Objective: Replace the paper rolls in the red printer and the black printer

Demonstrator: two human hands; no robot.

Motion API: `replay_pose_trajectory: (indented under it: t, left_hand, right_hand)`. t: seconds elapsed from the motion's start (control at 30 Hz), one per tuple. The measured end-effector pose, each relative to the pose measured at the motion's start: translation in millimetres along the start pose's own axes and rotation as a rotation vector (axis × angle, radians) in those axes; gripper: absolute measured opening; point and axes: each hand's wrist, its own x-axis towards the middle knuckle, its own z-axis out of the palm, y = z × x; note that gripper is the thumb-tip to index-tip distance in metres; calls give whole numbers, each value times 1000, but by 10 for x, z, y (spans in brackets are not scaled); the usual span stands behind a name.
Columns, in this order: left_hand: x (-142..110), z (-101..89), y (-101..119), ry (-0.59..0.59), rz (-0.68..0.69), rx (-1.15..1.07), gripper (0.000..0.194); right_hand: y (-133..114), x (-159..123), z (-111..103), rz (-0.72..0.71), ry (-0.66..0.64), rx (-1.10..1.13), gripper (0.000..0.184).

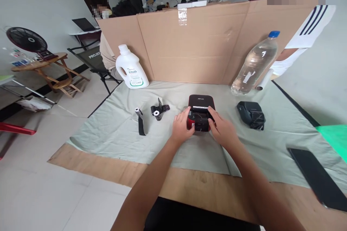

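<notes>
A black and red label printer (201, 101) sits on the cloth in front of me, its dark inside showing below the upper part. My left hand (182, 126) holds its left side, fingers along the edge and thumb low at the front. On the opposite side, my right hand (221, 127) grips the casing with fingers on the rim. What lies under my fingertips is hidden. Left of the printer are a small roll with a black strip hanging from it (141, 122) and a tangled roll of black ribbon (157, 112). A black device (251, 114) rests to the right.
A cardboard screen (189, 50) closes off the back, between a white jug (132, 68) and a large clear bottle (253, 68). A dark phone (316, 177) lies near the right front edge. Other people are behind the screen. A fan (28, 39) stands on a wooden stool at left.
</notes>
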Motion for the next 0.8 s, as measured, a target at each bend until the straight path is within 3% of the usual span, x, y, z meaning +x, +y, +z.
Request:
replay_pose_trajectory:
  t: [0.2,0.5,0.73,0.8]
  left_hand:
    - [7,-15,26,1,-17,10,79]
    - [12,-7,49,-20,-24,-21,79]
    - [-12,46,-14,4,-117,-212,87]
    - [3,57,-45,-23,-174,-297,87]
  right_hand:
    - [-72,-107,81,60,-4,-39,57]
    - [-198,-64,35,167,-47,-21,60]
    - [67,-227,305,171,179,183,60]
    - [160,-226,386,198,167,241,65]
